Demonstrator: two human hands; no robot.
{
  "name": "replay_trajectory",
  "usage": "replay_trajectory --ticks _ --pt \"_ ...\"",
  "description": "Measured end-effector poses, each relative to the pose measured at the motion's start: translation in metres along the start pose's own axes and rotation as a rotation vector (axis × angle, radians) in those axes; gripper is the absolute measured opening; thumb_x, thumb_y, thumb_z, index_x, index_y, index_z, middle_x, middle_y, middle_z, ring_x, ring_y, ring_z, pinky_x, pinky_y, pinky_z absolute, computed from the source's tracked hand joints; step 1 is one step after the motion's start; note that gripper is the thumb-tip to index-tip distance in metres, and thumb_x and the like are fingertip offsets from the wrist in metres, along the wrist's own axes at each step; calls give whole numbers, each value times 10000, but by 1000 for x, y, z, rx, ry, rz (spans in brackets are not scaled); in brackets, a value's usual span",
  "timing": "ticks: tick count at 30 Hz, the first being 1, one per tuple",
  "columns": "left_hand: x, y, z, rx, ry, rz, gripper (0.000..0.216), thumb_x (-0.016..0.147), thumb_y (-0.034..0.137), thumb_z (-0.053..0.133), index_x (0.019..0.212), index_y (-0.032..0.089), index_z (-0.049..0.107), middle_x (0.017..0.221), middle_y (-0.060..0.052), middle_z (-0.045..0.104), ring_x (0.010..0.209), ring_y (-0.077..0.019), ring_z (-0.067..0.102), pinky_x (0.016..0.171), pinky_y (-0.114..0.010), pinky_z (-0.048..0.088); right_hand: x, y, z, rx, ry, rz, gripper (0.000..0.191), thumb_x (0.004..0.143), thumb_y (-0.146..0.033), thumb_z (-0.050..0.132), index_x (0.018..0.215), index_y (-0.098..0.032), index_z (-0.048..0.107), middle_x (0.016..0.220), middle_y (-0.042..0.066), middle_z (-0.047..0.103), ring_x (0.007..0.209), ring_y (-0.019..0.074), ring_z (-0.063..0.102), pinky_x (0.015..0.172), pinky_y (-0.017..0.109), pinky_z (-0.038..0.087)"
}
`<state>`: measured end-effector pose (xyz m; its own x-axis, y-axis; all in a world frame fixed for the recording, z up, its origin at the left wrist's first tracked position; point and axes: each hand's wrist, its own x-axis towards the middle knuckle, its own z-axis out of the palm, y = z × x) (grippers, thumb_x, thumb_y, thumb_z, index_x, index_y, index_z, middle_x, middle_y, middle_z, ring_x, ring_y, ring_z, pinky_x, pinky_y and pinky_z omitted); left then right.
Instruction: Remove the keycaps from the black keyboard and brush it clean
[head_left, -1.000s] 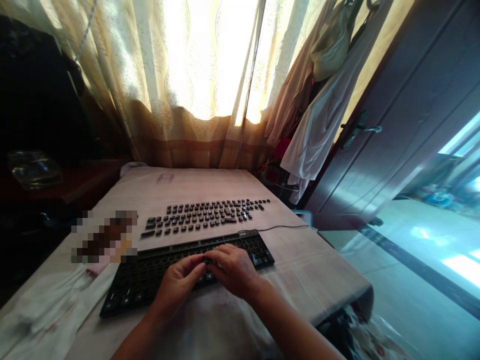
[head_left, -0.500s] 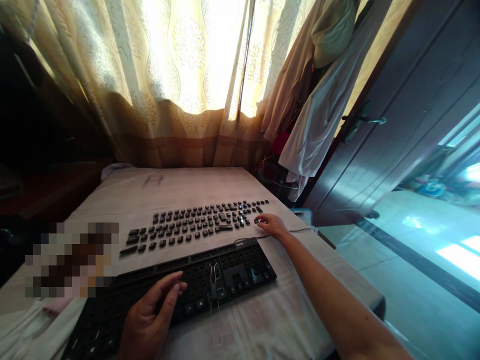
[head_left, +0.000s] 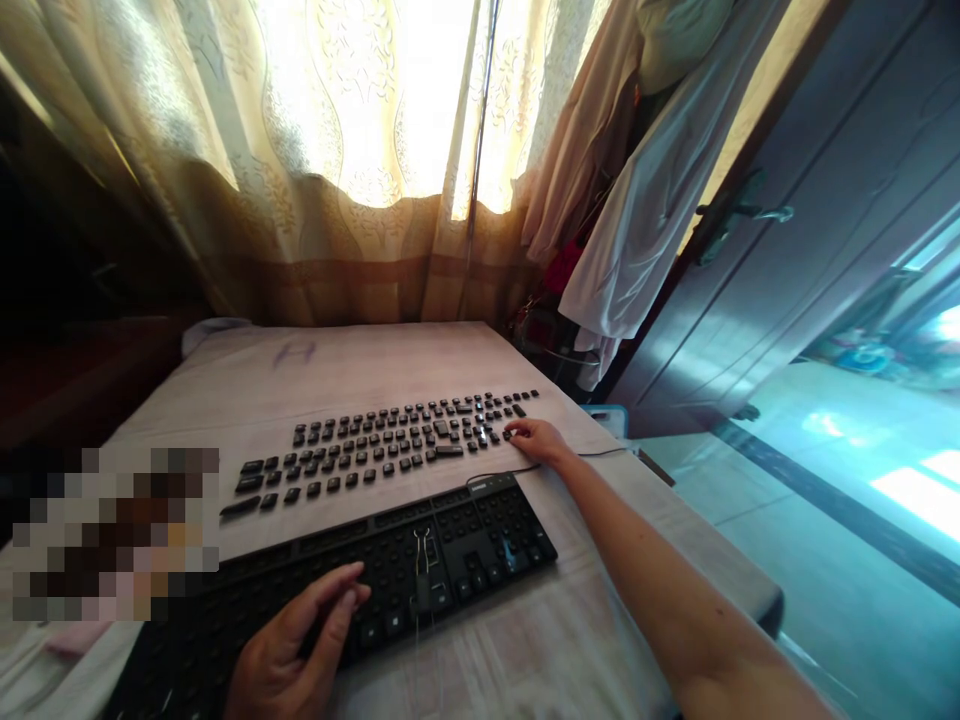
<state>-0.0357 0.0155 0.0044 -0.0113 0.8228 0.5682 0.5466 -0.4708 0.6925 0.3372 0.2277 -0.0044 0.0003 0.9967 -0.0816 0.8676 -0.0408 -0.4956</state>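
A black keyboard [head_left: 480, 540] lies at a slant on the cloth-covered table, many of its keycaps off. Beyond it, loose black keycaps [head_left: 375, 440] are spread in rows. At the right end of these rows, my right hand [head_left: 538, 442] reaches out, thumb and fingertips closed on a small keycap [head_left: 508, 434] at the table surface. My left hand [head_left: 296, 640] hovers over the keyboard's near left part, its thumb and forefinger tips together; anything between them is too small to make out. A wire keycap puller [head_left: 422, 585] with a dark handle rests across the keyboard.
The keyboard cable [head_left: 592, 453] runs off over the table's right side. A pixelated patch [head_left: 120, 540] hides something at the left. Curtains [head_left: 360, 220] hang behind the table. Clothes [head_left: 637, 230] and a door [head_left: 750, 250] stand to the right.
The view has shifted slightly, so the table things sit a little differently in it. Both hands keep nearly the same places, the right still at the keycap by the end of the rows.
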Motion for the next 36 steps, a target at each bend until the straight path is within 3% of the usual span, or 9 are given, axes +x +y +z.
replay_trajectory --ticks 4,10,16,21,24,27,31,34,36 --pt "1 3 0 -5 2 -19 310 913 567 632 1020 303 756 793 69 817 668 -127 781 684 -126 590 -3 -1 -2 17 14 -1 203 933 -219 665 1118 -234 748 965 5 764 934 189 710 882 304 546" --pt "-1 -1 1 -8 -10 -96 369 884 614 628 991 294 778 791 30 819 676 -176 788 675 -187 626 -2 -2 -2 22 -39 -12 302 990 -355 635 1238 -183 640 1273 91 651 1055 229 670 893 432 586" --pt "-1 -3 2 -33 -18 -84 319 890 562 638 1007 299 775 802 30 820 683 -174 789 680 -192 632 -6 -1 -2 27 5 -48 335 993 -362 632 1279 -188 614 1308 98 629 1082 236 661 903 446 584" --pt "0 2 2 -51 -4 -77 263 899 483 644 1014 280 764 801 30 820 681 -163 788 677 -188 632 -27 -12 -10 16 158 -93 205 947 -205 618 1121 -197 725 1030 61 746 908 211 706 884 382 566" --pt "0 6 1 -42 6 -86 259 905 448 628 1018 256 759 803 19 820 695 -169 789 685 -208 639 -57 -35 -8 21 213 -212 280 894 -124 558 1071 -210 757 1021 67 761 895 210 703 897 362 546" --pt "-1 8 1 -23 7 -94 266 905 428 613 1026 241 756 811 9 821 715 -177 790 706 -232 642 -103 -67 3 36 154 -407 351 836 -82 567 1091 -237 752 1086 49 752 980 188 693 935 319 533" --pt "-1 9 -2 -14 -16 -120 289 905 434 591 1048 236 748 833 -4 822 741 -193 790 751 -275 644 -163 -97 28 -65 -27 -906 668 735 -24 550 1360 -246 628 1366 100 655 1240 242 611 1042 397 492" --pt "0 10 -3 -15 -18 -125 302 903 439 580 1059 234 738 843 -6 823 752 -197 791 764 -284 642 -187 -106 47 -233 -84 -934 737 762 -108 625 1481 -235 520 1560 180 475 1396 342 483 1104 537 417" --pt "0 9 -3 -15 -17 -123 312 900 447 576 1061 232 734 848 -9 823 759 -200 791 760 -284 641 -193 -107 56 -271 -75 -908 712 792 -188 688 1483 -227 521 1590 202 428 1429 367 441 1125 561 381"
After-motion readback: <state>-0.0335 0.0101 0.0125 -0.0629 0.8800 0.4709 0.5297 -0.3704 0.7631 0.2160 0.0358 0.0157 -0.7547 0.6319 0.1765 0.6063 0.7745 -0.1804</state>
